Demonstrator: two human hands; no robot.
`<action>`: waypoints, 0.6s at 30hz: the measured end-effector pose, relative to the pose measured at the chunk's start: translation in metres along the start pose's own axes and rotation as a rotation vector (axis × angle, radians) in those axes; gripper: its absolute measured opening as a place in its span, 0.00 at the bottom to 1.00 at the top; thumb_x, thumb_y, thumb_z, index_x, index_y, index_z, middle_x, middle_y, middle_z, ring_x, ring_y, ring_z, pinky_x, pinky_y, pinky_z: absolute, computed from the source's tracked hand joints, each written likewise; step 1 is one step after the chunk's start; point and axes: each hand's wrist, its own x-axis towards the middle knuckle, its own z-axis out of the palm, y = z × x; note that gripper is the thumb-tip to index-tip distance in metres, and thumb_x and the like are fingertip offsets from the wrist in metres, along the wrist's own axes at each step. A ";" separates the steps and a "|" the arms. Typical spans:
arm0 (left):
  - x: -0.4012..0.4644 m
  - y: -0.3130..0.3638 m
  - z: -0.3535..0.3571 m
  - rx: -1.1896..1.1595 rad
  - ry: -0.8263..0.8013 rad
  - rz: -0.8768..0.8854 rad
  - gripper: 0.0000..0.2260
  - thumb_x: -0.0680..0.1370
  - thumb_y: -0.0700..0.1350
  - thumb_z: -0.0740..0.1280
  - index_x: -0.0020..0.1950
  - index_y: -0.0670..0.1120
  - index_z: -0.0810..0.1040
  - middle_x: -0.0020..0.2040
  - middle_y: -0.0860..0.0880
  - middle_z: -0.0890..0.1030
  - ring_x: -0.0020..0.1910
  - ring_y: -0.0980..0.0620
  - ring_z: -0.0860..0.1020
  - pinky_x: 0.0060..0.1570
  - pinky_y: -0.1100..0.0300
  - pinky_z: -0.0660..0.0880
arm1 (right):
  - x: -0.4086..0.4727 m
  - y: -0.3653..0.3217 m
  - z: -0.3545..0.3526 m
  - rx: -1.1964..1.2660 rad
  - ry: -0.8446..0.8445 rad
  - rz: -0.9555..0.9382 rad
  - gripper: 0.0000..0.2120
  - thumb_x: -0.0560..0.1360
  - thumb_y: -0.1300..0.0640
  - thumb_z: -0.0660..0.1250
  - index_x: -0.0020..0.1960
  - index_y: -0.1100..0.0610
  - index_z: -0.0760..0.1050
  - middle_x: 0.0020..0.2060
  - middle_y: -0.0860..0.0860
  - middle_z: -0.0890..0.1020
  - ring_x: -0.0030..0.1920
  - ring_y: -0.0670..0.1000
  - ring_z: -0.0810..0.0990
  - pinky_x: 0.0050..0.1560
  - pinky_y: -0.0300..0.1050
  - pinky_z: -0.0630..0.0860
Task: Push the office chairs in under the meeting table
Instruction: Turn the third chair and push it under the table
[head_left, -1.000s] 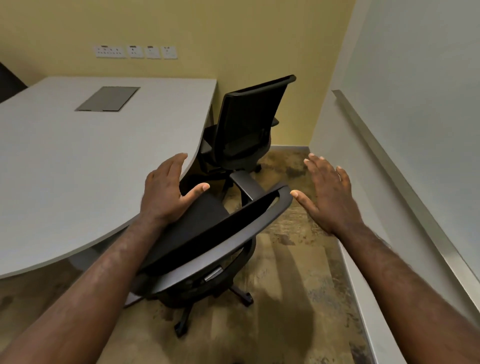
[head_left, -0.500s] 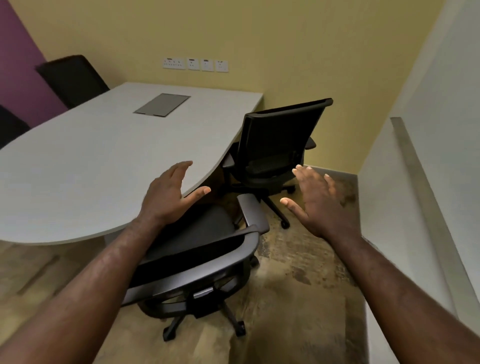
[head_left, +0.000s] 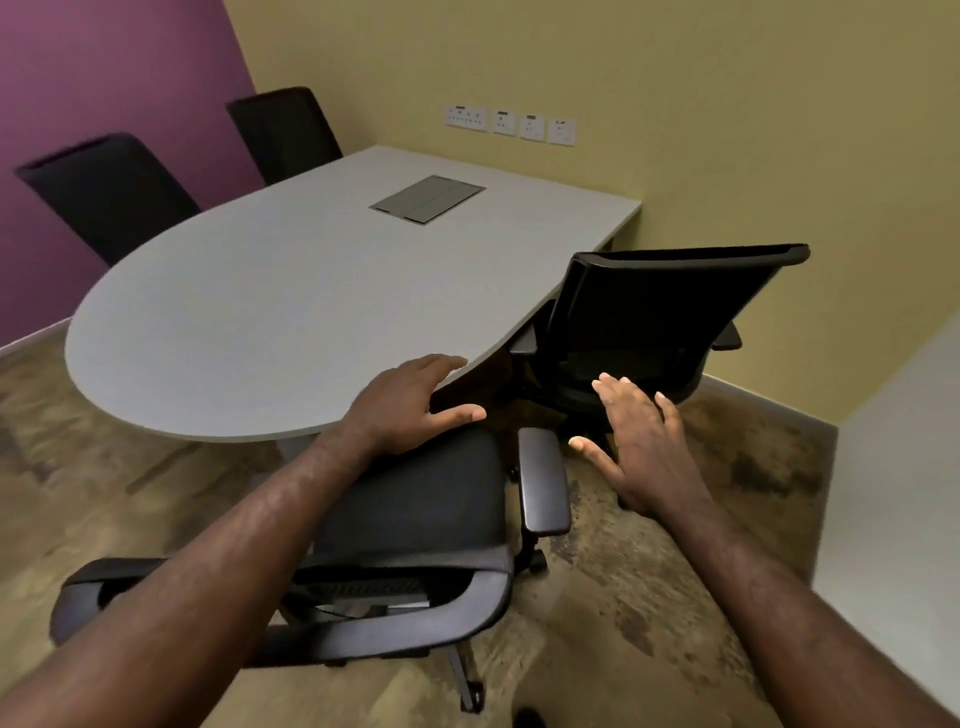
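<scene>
I see my left hand (head_left: 410, 402) and right hand (head_left: 641, 441) spread, fingers released, grasping nothing, above the near chair (head_left: 415, 525), which sits just beside the meeting table (head_left: 291, 306); a second chair (head_left: 654, 322) stands far right at its edge.

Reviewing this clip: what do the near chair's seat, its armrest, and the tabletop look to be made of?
Near chair's seat: looks like dark woven fabric over padding, matte, with a soft rounded edge. Armrest: smooth dark plastic or rubbery pad with a slight sheen along its rim. Tabletop: probably pale grey laminate over board, flat, matte and even, with a thin edge; a grey, metal-looking hatch sits flush in it.
</scene>
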 end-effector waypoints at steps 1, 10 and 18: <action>0.005 -0.003 0.002 -0.001 -0.011 -0.017 0.37 0.71 0.75 0.58 0.75 0.55 0.65 0.74 0.54 0.70 0.71 0.52 0.68 0.63 0.57 0.66 | 0.007 0.004 0.006 0.012 -0.010 -0.012 0.39 0.76 0.31 0.45 0.79 0.53 0.52 0.78 0.50 0.57 0.78 0.49 0.51 0.76 0.58 0.49; 0.043 -0.022 0.033 -0.267 -0.245 -0.168 0.36 0.72 0.69 0.66 0.74 0.53 0.66 0.71 0.53 0.73 0.67 0.55 0.73 0.61 0.59 0.71 | 0.058 0.030 0.040 0.115 -0.065 -0.023 0.38 0.76 0.32 0.49 0.78 0.54 0.56 0.77 0.51 0.61 0.77 0.50 0.56 0.75 0.56 0.53; 0.074 -0.029 0.104 -0.309 -0.552 -0.396 0.41 0.71 0.63 0.72 0.76 0.45 0.63 0.70 0.46 0.74 0.62 0.49 0.77 0.61 0.59 0.73 | 0.092 0.052 0.103 0.299 -0.278 0.066 0.36 0.77 0.36 0.59 0.78 0.54 0.56 0.76 0.51 0.62 0.76 0.50 0.60 0.73 0.54 0.61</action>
